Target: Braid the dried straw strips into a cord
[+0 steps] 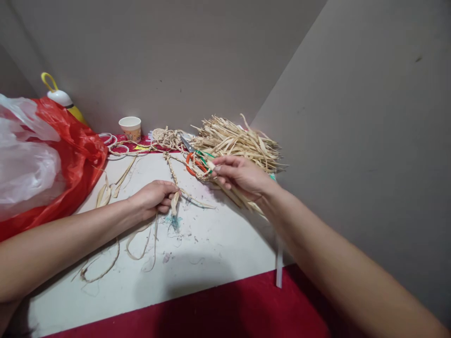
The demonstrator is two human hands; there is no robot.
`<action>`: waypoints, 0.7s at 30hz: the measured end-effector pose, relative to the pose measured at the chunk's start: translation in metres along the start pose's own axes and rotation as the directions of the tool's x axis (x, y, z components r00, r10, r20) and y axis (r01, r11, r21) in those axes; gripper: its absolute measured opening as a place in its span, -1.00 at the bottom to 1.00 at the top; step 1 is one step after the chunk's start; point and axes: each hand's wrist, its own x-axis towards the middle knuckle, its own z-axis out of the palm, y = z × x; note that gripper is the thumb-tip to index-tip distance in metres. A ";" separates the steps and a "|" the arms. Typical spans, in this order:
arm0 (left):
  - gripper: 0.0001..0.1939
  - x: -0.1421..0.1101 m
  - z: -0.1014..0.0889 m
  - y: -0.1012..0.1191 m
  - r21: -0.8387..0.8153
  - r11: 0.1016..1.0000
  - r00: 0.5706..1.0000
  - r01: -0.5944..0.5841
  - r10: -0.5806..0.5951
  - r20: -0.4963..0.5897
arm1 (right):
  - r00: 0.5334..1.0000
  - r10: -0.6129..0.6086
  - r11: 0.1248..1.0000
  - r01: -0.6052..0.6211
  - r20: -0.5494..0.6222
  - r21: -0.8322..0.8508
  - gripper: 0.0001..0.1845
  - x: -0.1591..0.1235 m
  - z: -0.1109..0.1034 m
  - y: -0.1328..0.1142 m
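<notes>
On the white table point(243, 239), I log the left hand point(155, 199) pinching the braided straw cord point(172, 170), presumably against unravelling, and the right hand point(243, 176) narrowed beside the scissors point(188, 145), its hold unclear.

Starting at the right grip point(243, 177): got a straw bundle point(239, 136) behind it on the bench point(246, 239), and scissors point(191, 149) just off its fingertips, to the left. Over at the left grip point(155, 200), got a braid point(172, 169) running away behind it toward a cord coil point(167, 137). Behind and left of that same grip, got a cup point(130, 131). Farther left, got a bag point(84, 145), plus a bottle point(60, 98) behind that. Between bag and left grip, got loose strips point(103, 196). Nearer than the left grip, off to its left, got a cord loop point(95, 280) on the bench.
</notes>
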 end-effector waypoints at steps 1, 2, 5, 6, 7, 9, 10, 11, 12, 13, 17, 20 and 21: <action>-0.83 0.000 0.000 0.000 -0.005 1.000 1.000 0.004 -0.003 0.006 | 0.999 0.043 0.999 -0.042 0.025 -0.026 -0.77 -0.002 0.006 0.006; -0.83 0.000 0.001 0.001 -0.010 1.000 1.000 0.008 -0.008 0.010 | 0.997 0.067 0.996 -0.065 0.038 -0.061 -0.78 -0.004 0.011 0.010; -0.82 0.000 0.002 0.002 -0.023 0.999 0.999 0.023 -0.022 0.024 | 0.999 0.023 0.981 -0.016 0.035 -0.193 -0.83 -0.004 0.018 0.019; -0.82 -0.001 0.002 0.003 -0.025 0.999 0.999 0.028 -0.028 0.033 | 0.999 -0.018 0.975 0.025 0.037 -0.223 -0.83 -0.003 0.017 0.021; -0.82 -0.001 0.002 0.003 -0.026 0.999 0.999 0.031 -0.030 0.039 | 0.998 -0.056 0.969 0.065 0.042 -0.239 -0.82 -0.002 0.016 0.021; -0.83 -0.001 0.001 0.003 -0.024 0.999 0.999 0.028 -0.027 0.036 | 0.994 -0.103 0.962 0.111 0.048 -0.250 -0.79 0.000 0.013 0.021; -0.83 -0.001 0.001 0.003 -0.024 0.999 0.999 0.026 -0.025 0.031 | 0.993 -0.112 0.962 0.119 0.044 -0.247 -0.78 0.001 0.012 0.021; -0.83 -0.001 0.001 0.002 -0.025 0.999 0.999 0.021 -0.020 0.026 | 0.993 -0.115 0.963 0.120 0.033 -0.242 -0.77 0.001 0.011 0.020; -0.84 0.000 0.001 0.002 -0.028 1.000 1.000 0.014 -0.013 0.025 | 0.993 -0.118 0.964 0.119 0.020 -0.239 -0.76 0.001 0.009 0.019; -0.84 0.000 0.001 0.001 -0.034 0.999 0.999 0.007 -0.006 0.032 | 0.992 -0.122 0.963 0.121 0.011 -0.241 -0.75 0.000 0.008 0.018; -0.85 0.001 0.000 0.000 -0.046 0.999 0.998 -0.028 0.030 0.048 | 0.963 -0.269 0.910 0.246 -0.026 -0.333 -0.78 -0.005 0.003 0.009; -0.87 0.002 -0.001 0.001 -0.032 0.999 1.000 0.002 -0.001 0.031 | 0.858 -0.505 0.825 0.452 -0.087 -0.339 -0.86 -0.014 0.001 -0.003; -0.87 0.002 -0.001 0.002 -0.034 0.999 0.999 0.022 -0.021 0.030 | 0.811 -0.576 0.789 0.517 -0.106 -0.331 -0.88 -0.018 0.001 -0.008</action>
